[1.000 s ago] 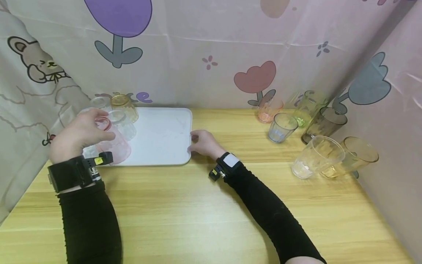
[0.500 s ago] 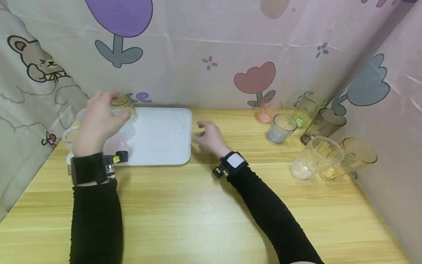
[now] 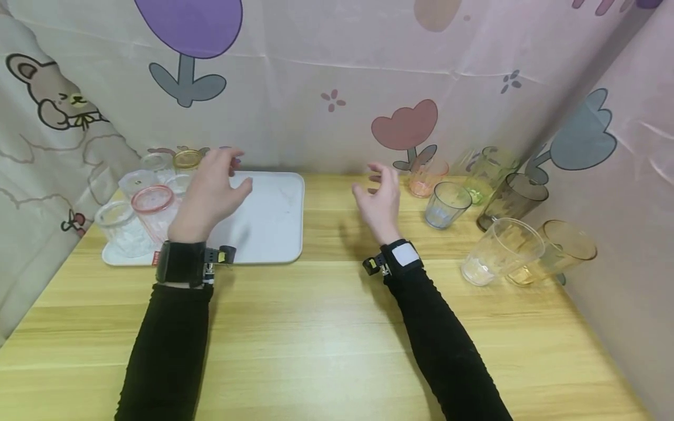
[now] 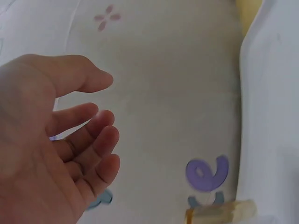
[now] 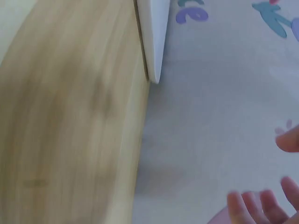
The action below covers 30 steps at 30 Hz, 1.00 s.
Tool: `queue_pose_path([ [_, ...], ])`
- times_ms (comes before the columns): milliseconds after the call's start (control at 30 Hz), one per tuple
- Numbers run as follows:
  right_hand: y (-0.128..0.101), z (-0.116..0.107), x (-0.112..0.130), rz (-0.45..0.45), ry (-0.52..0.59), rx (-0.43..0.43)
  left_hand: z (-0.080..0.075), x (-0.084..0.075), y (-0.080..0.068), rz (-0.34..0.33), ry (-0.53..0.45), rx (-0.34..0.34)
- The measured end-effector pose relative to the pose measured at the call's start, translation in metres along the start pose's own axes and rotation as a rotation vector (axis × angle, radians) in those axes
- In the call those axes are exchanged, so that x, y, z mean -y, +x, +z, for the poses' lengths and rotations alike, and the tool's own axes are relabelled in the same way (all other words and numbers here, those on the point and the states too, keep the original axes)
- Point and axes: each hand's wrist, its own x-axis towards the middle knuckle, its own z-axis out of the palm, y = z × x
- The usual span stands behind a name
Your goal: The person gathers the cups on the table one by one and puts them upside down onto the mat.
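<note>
My left hand (image 3: pixel 210 193) hovers over the white tray (image 3: pixel 268 219), holding nothing, with thumb and fingers spread apart. Beside and partly behind it, several glasses crowd the tray's left end. Among them are a pink-rimmed glass (image 3: pixel 152 202), a clear ribbed glass (image 3: pixel 123 231) and an amber glass (image 3: pixel 186 160); one clear glass is half hidden by the hand. To the right of the tray, my right hand (image 3: pixel 381 202) is raised above the table, fingers loosely bent and empty. Nearest to it are a small peach glass (image 3: pixel 428 178) and a small bluish glass (image 3: pixel 447 204).
Farther right on the wooden table (image 3: pixel 316 327) stand a green glass (image 3: pixel 489 178), a dark grey glass (image 3: pixel 512 199), a tall clear glass (image 3: pixel 500 251) and an amber-tinted glass (image 3: pixel 563 248). A patterned curtain (image 3: pixel 295 105) closes off the back and both sides.
My left hand has moved right, away from the pink-rimmed glass and across the other glasses. My right hand has left the tray's right edge and moved right toward the small glasses.
</note>
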Motion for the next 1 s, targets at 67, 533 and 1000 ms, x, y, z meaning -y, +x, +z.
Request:
queue_pose_path([
  [67,0.002,-0.005,-0.004,-0.023,0.001,-0.084,0.008,-0.002,0.002,0.023,0.017,0.023],
  [533,0.015,-0.049,-0.032,0.090,-0.032,-0.574,0.069,-0.019,0.008,0.082,0.088,0.274],
  [1000,0.021,-0.071,-0.052,0.439,0.081,-0.763,0.116,-0.027,0.000,0.057,0.148,0.502],
])
